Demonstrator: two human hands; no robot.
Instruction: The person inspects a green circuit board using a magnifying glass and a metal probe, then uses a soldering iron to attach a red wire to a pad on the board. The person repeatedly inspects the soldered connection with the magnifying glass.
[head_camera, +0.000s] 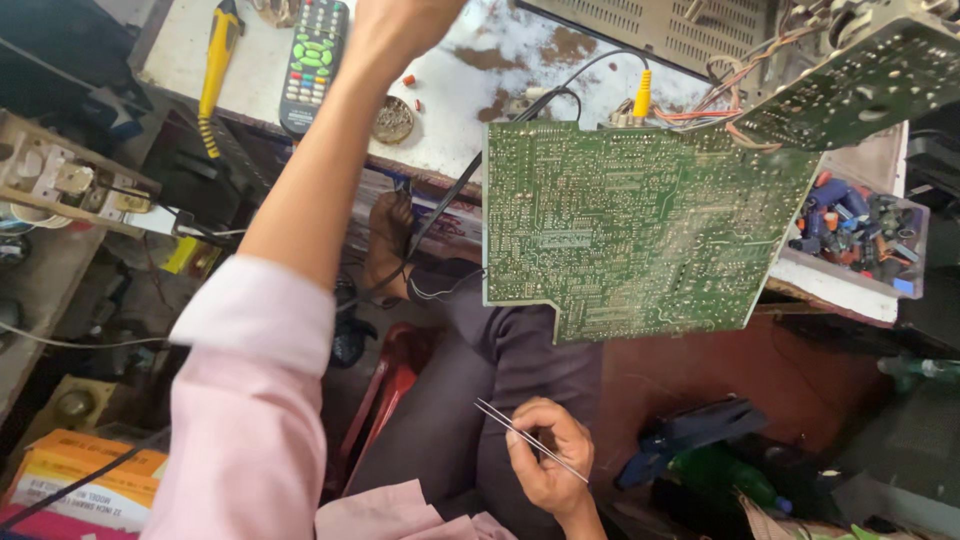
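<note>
Cluttered repair shop surrounds you: a stained white worktop (470, 90) carries a remote control (312, 50) and a yellow-handled tool (218, 55), and a large green circuit board (630, 225) stands on edge at its front, solder side facing you, long axis running left to right. Your right hand (548, 455) is low over your lap and pinches thin metal tweezers (525, 438), whose long axis goes diagonally with the tips pointing up-left, well apart from the board. Your left hand (395, 15) reaches up over the worktop and mostly leaves the frame, so I cannot tell its grip; I think you should steady the board before you bring the tips to any joint.
</note>
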